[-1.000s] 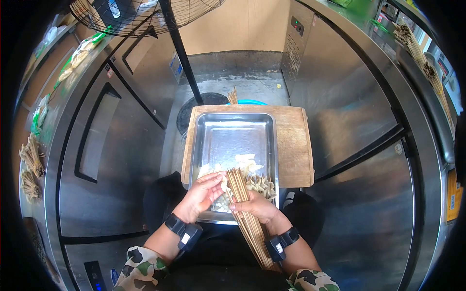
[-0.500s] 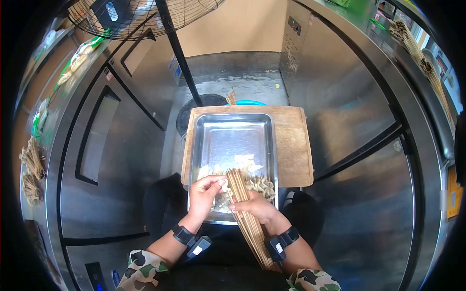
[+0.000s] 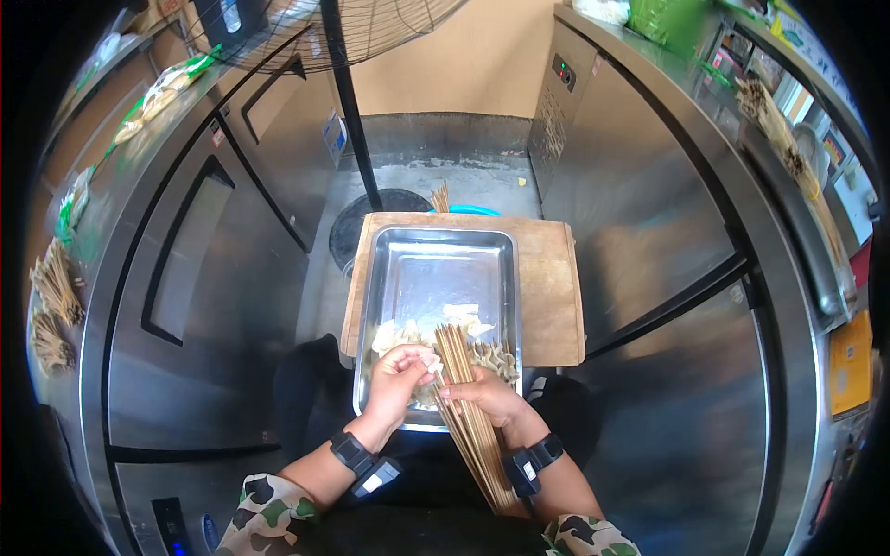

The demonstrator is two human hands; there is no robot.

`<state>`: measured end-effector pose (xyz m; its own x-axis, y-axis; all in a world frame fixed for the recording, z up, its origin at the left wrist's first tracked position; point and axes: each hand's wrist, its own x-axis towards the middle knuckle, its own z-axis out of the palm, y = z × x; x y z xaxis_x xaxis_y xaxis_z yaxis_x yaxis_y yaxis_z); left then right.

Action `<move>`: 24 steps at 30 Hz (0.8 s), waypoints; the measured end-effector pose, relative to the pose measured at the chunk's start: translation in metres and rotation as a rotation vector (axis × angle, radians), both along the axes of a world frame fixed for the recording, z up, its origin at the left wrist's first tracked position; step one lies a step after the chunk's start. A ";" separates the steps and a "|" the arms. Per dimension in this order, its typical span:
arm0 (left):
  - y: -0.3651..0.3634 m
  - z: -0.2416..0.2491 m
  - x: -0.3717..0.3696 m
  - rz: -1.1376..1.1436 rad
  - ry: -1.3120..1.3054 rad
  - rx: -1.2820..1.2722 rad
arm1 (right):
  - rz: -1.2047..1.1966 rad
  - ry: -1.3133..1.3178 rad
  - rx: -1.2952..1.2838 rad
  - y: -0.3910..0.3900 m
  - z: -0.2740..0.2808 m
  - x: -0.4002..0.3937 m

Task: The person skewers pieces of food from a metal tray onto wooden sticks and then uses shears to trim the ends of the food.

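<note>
My right hand is closed around a thick bundle of bamboo skewers, tips pointing up and away from me. Between the thumb and fingers of my left hand is a small pale food piece, held close against the left side of the bundle near the tips. Both hands are over the near end of a steel tray. Loose pale pieces lie in it beyond my hands. Right of the bundle are folded pieces, apparently on skewers; my right hand partly hides them.
The tray rests on a wooden board in front of my knees. Steel cabinets flank me on the left and right. A fan's black pole rises behind the board, beside a dark round lid.
The view has shifted slightly. My left hand, still pinching the pale piece, has turned a little and sits slightly lower beside the skewers. My right hand keeps its hold on the bundle.
</note>
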<state>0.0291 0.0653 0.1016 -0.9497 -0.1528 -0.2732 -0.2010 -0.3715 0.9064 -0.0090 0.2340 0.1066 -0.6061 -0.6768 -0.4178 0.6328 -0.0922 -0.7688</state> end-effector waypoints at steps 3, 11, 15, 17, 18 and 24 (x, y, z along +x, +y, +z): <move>-0.005 -0.006 -0.003 0.019 -0.008 0.100 | 0.062 0.083 0.093 0.003 0.006 0.001; -0.022 -0.020 0.001 -0.123 -0.287 0.539 | -0.063 0.081 0.169 -0.005 0.015 0.038; -0.026 -0.022 0.004 -0.184 -0.303 0.611 | -0.108 -0.016 0.167 -0.011 0.023 0.042; -0.025 -0.027 0.003 -0.186 -0.241 0.567 | -0.117 -0.007 0.175 -0.012 0.023 0.043; -0.025 -0.029 0.003 -0.186 -0.212 0.545 | -0.122 -0.004 0.179 -0.013 0.023 0.043; -0.021 -0.039 0.004 -0.219 -0.129 0.467 | -0.135 0.025 0.244 -0.017 0.018 0.043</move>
